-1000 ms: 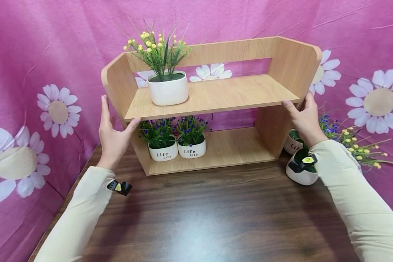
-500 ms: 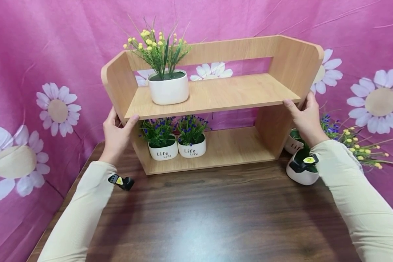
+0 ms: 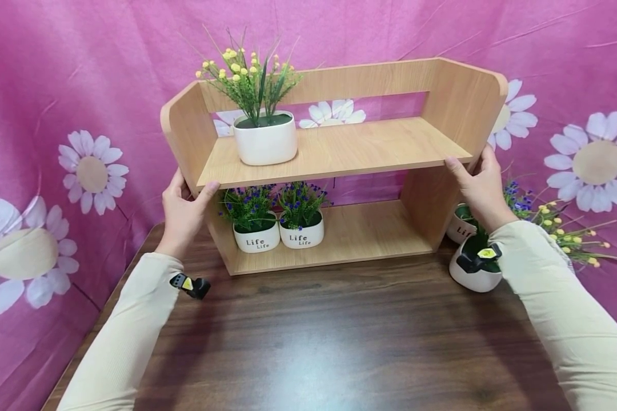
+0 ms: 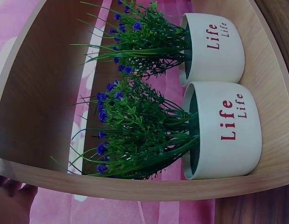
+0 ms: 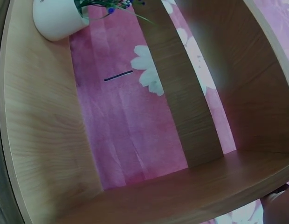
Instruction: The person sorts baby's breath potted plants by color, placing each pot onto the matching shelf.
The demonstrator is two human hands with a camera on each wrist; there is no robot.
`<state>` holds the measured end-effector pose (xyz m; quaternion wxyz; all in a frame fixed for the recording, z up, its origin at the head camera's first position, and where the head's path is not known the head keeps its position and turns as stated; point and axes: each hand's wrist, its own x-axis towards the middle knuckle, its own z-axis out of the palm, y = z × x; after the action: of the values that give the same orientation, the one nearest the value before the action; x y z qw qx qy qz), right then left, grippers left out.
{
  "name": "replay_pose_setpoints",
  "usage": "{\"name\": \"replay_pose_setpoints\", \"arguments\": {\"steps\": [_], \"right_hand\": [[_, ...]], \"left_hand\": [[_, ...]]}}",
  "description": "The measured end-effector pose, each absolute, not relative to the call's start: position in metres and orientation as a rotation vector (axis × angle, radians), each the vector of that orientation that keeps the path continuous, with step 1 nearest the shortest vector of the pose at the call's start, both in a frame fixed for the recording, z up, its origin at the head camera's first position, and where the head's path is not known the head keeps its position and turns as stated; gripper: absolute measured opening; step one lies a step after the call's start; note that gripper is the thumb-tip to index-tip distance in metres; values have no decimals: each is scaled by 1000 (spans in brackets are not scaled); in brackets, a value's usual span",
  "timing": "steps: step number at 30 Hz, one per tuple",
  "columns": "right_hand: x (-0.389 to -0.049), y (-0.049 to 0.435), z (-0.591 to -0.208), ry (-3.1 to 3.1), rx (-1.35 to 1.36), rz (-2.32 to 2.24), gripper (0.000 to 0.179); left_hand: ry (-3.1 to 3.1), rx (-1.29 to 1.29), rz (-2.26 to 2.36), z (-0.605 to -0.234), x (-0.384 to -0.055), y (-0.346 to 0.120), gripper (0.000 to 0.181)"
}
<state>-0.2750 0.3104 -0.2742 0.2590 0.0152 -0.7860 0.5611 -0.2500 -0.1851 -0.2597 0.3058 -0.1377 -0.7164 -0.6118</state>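
Observation:
A two-tier wooden shelf (image 3: 370, 140) stands on the table, gripped from both sides. My left hand (image 3: 182, 214) holds its left side panel, thumb at the front edge of the upper board and fingers around the outside. On the right side panel, my right hand (image 3: 480, 185) holds on in the same way, its fingers partly hidden behind the panel. A white pot with yellow flowers (image 3: 265, 140) sits at the left of the upper board. Below it, two "Life" pots with blue flowers, one left (image 4: 228, 130) and one right (image 4: 214, 49), stand side by side.
Right of the shelf, beneath my right forearm, are a white pot (image 3: 475, 274) and another "Life" pot (image 3: 461, 225), with blue and yellow flowers around them. The dark wooden table (image 3: 308, 342) extends in front. A pink daisy-print cloth (image 3: 92, 68) hangs behind.
My left hand's fingers, first spread straight up beside the panel, have closed around its outer side. My right hand keeps its hold, and the shelf looks almost unmoved.

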Motion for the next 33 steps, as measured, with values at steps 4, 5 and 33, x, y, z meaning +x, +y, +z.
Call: {"name": "replay_pose_setpoints", "arguments": {"steps": [4, 5, 33], "right_hand": [[-270, 313, -268, -2194, 73, 1476, 66], [-267, 314, -266, -2210, 88, 1465, 67], [-134, 378, -304, -1929, 249, 1523, 64]], "left_hand": [[-1908, -364, -1614, -260, -250, -186, 55], [-1911, -361, -1615, -260, -250, -186, 55], [-1920, -353, -1614, -258, -248, -186, 56]]}}
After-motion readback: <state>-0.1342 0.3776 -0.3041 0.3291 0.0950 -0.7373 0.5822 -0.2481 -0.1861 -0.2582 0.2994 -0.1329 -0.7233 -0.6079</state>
